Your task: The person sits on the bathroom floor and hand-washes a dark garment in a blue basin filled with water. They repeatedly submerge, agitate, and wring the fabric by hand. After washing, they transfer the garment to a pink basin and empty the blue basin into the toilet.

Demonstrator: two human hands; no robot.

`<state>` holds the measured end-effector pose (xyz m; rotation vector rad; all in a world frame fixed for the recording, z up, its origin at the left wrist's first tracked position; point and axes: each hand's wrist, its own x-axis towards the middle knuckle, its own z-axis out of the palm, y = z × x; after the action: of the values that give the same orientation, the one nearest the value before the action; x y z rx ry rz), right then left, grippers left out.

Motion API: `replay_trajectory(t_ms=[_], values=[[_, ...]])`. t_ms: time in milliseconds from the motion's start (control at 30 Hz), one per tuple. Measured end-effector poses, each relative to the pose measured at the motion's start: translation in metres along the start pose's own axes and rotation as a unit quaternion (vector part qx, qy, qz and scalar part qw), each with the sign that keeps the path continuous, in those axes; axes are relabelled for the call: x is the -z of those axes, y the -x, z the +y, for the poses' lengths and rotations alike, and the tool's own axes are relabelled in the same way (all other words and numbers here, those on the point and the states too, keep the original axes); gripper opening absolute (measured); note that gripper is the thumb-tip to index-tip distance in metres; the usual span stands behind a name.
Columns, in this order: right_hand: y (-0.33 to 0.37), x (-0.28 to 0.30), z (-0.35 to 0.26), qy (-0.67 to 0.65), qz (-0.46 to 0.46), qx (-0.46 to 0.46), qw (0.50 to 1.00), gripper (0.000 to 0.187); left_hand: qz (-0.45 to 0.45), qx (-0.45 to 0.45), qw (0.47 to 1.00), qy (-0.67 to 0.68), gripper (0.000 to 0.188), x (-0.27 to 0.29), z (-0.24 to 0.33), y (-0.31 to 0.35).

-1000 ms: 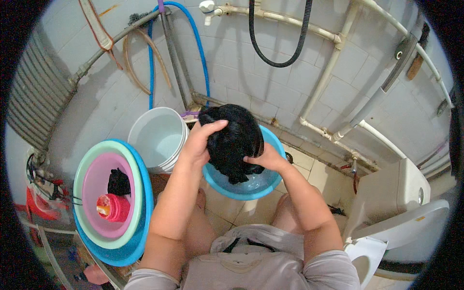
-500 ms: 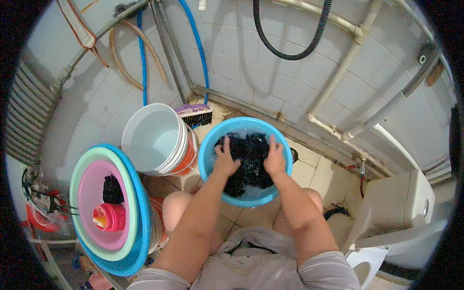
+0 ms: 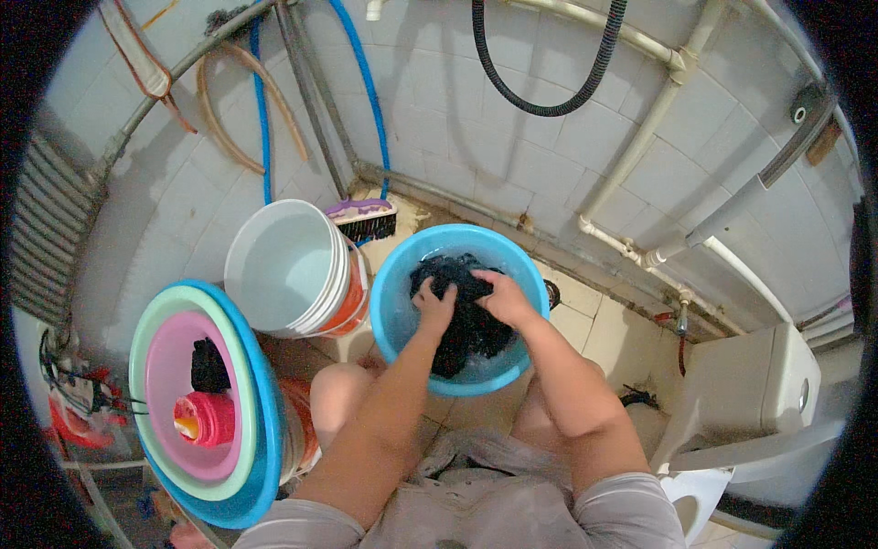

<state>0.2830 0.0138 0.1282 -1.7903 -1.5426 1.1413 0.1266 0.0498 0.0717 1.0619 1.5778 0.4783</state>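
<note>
A wet black cloth lies bunched in a light blue basin between my knees, in a little water. My left hand grips the cloth's left part, thumb and fingers curled into it. On the other side, my right hand has hold of the upper right part, its fingers reaching in toward the middle. Both hands are inside the basin's rim, close together. Folds of the cloth hide some fingertips.
Left of the basin stands a white bucket, with a purple-topped brush behind it. Nested basins at lower left hold a pink container and a small black item. A toilet is at the right.
My hands have come closer together, the right one moving inward to the left. The cloth has been gathered from a wide spread into a narrower bunch.
</note>
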Motion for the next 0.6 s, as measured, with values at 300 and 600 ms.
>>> replay_trajectory(t_ms=[300,600], values=[[0.08,-0.019,-0.105,0.037,0.041,0.253,0.966,0.052,-0.33,0.008,0.805,0.492,0.04,0.031,0.045,0.047],[0.011,-0.009,-0.063,0.124,0.25,0.02,0.96,0.025,-0.175,0.071,0.869,0.457,0.031,0.014,0.048,0.064]])
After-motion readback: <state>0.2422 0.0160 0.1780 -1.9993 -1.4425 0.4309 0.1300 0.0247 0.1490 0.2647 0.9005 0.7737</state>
